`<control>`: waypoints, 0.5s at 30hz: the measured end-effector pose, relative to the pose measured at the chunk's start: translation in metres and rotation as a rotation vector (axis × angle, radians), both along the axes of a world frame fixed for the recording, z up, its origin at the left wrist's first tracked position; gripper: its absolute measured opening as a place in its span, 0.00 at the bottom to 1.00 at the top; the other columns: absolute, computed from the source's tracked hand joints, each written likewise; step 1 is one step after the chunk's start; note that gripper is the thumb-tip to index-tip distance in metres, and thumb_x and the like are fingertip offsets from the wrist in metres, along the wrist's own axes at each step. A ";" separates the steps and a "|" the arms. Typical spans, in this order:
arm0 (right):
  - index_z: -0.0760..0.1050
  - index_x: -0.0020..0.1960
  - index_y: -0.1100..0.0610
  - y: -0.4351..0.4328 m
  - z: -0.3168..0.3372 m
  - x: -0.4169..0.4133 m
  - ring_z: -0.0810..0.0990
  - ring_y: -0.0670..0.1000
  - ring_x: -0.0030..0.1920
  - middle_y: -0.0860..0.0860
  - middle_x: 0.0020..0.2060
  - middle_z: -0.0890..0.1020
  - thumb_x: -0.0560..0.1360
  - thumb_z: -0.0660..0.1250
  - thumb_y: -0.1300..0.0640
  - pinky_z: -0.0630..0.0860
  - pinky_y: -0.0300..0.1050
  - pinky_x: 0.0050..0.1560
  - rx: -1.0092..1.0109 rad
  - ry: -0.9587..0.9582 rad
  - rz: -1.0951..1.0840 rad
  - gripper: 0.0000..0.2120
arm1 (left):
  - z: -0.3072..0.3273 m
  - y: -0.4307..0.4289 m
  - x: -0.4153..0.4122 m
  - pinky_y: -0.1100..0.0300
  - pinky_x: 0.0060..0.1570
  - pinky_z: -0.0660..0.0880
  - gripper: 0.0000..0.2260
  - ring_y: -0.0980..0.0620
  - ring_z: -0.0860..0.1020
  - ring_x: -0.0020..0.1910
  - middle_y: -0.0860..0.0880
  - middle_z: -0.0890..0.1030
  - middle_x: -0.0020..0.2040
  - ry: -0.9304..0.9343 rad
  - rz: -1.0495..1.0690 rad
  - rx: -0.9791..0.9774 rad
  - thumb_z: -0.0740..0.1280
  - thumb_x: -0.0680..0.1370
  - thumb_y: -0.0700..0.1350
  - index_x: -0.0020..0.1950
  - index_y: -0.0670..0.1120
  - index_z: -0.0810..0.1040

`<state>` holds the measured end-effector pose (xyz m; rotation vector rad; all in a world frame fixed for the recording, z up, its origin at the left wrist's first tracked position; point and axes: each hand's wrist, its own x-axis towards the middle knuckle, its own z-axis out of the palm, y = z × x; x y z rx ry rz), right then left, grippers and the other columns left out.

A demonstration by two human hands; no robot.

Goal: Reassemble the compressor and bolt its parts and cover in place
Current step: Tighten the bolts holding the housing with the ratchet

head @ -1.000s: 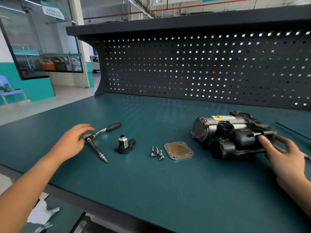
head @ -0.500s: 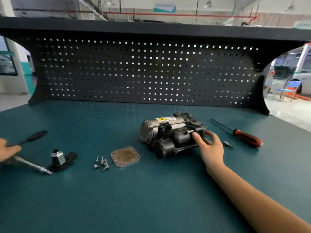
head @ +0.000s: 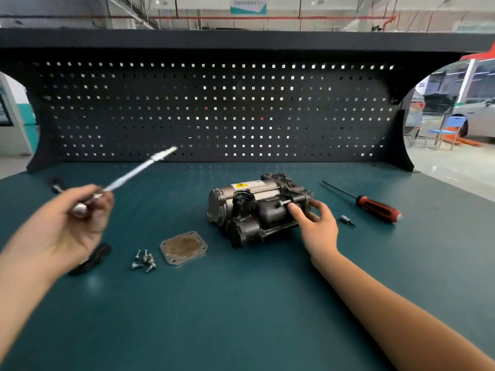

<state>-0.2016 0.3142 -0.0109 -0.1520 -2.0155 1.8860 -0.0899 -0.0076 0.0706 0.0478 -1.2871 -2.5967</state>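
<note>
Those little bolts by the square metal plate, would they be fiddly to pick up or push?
Probably fiddly: the bolts are small and lie in a loose heap, so a push would likely scatter them. Their round heads might let them roll on the smooth bench. They look metal, so likely stiff.

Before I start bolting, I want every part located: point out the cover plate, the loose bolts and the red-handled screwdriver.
cover plate (head: 183,247): head view, on its rusty centre.
loose bolts (head: 146,257): head view, on a bolt mid-cluster.
red-handled screwdriver (head: 378,207): head view, on the middle of its handle.
</note>
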 end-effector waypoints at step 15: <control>0.70 0.54 0.44 0.001 0.001 0.001 0.78 0.50 0.56 0.51 0.54 0.82 0.69 0.73 0.45 0.72 0.49 0.62 0.004 -0.003 0.032 0.18 | -0.040 0.118 -0.026 0.67 0.23 0.73 0.04 0.54 0.78 0.25 0.45 0.81 0.29 -0.013 0.043 -0.687 0.63 0.76 0.32 0.44 0.38 0.75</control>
